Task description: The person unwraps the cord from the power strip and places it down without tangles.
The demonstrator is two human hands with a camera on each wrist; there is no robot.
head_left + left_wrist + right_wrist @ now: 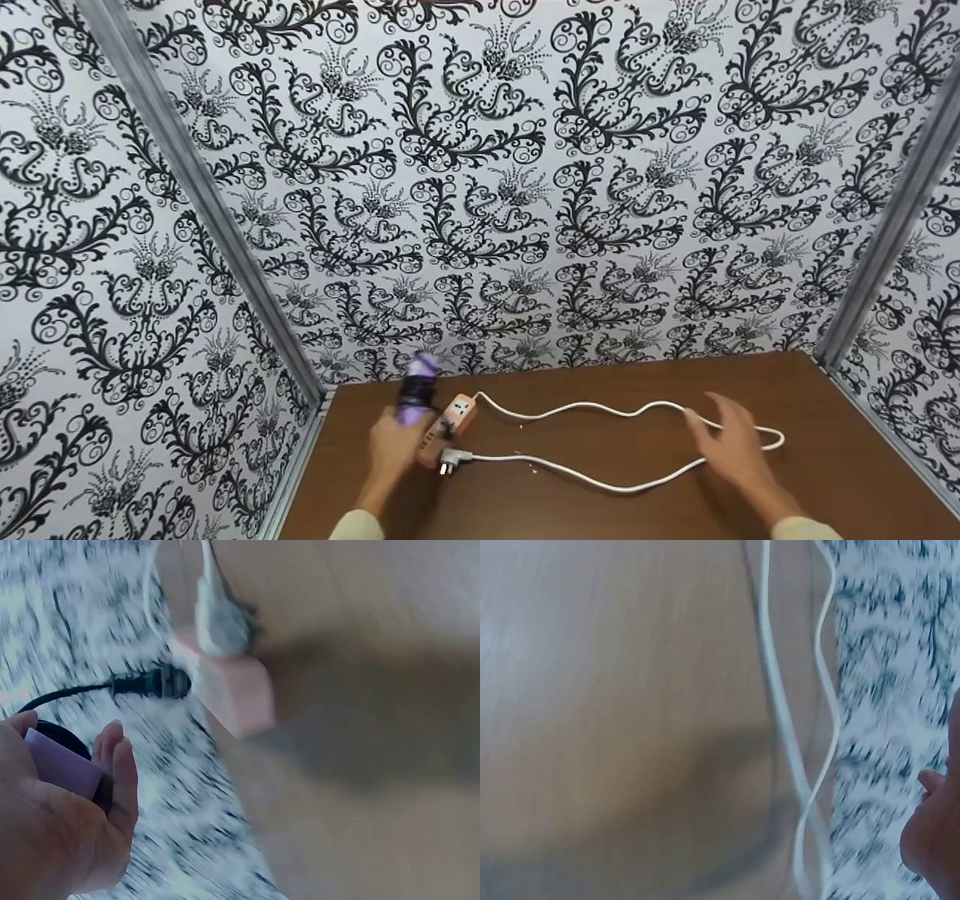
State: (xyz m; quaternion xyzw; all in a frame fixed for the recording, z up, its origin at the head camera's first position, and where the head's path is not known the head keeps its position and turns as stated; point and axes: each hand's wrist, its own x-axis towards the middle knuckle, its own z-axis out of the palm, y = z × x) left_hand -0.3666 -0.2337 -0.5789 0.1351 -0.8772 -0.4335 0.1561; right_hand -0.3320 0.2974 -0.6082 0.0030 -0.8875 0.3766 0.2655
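My left hand (pixel 397 442) grips a purple object (pixel 418 386) with a black band round its middle, blurred in the head view. From it a black cord (pixel 75 692) runs to a black plug (pixel 150 682), which overlaps the side of an orange-pink power strip (pixel 463 409) in the left wrist view. Next to the strip's near end lies its pale plug (pixel 457 456) with prongs showing. My right hand (pixel 731 442), thumb and fingers spread, is over the right end of the strip's white cable (pixel 622 489), holding nothing.
The brown table (pixel 585 517) carries the white cable in a long loop. Patterned black-and-white walls (pixel 480 187) close off the back and sides, with grey metal posts (pixel 892 225) at the corners. Small white scraps (pixel 533 469) lie within the loop.
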